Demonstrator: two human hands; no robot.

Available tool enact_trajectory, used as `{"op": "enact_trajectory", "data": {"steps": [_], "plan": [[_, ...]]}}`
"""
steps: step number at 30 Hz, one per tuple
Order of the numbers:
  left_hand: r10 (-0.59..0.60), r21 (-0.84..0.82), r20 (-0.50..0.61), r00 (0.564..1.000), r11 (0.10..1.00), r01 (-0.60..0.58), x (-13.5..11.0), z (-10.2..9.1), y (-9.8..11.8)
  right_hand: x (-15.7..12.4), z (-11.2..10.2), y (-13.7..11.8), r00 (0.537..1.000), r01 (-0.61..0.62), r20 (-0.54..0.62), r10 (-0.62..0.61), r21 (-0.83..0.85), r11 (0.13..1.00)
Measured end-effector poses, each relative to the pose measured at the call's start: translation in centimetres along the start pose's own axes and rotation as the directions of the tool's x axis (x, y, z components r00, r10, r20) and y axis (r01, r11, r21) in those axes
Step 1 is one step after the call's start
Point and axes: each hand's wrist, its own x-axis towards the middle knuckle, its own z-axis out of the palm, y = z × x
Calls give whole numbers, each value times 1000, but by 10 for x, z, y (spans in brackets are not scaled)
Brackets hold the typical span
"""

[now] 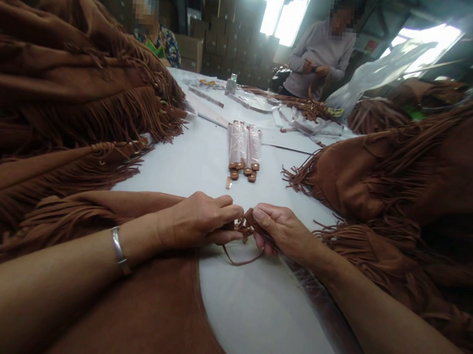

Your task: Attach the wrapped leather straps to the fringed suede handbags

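My left hand [202, 220], with a silver bracelet [119, 247] on its wrist, is closed around a brown leather tab at the edge of a brown suede bag [144, 306]. Small gold-coloured metal hardware [240, 221] shows between my two hands. My right hand [283, 230] pinches the end of a brown leather strap [250, 217]. From that hand the strap's plastic-wrapped length [313, 286] runs toward the lower right. A thin leather lace [240, 263] loops below the fingers. My fingers partly hide where the tab, hardware and strap meet.
Several plastic-wrapped straps [245, 145] lie in a bundle on the white table [188, 162]. Fringed brown suede piles up at left [84, 78] and right [363, 170]. Loose straps [303, 107] lie farther back. Two people, one at left [165, 46] and one at right [317, 58], are beyond the table.
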Motion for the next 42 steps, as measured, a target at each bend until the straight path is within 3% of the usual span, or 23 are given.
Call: {"op": "enact_trajectory", "data": {"steps": [12,19,27,32,35,42], "plan": [[63,48,39,997,997,-65,1,3,1,-1,-11,-17,991,119,93,-95,-302,946],[54,51,67,996,997,-57,2,4,2,3,-12,-25,980,198,107,-167,-471,860],[82,112,53,995,990,-88,3,9,3,7,-8,-22,990,134,104,-91,-579,804],[96,160,25,995,982,-99,3,11,4,6,-3,-19,989,119,29,-146,-747,654],[116,208,8,993,971,-115,4,13,5,3,2,-21,995,69,12,-101,-811,581],[158,254,-10,987,955,-151,6,16,8,13,-5,-24,994,77,105,11,-791,607]]}}
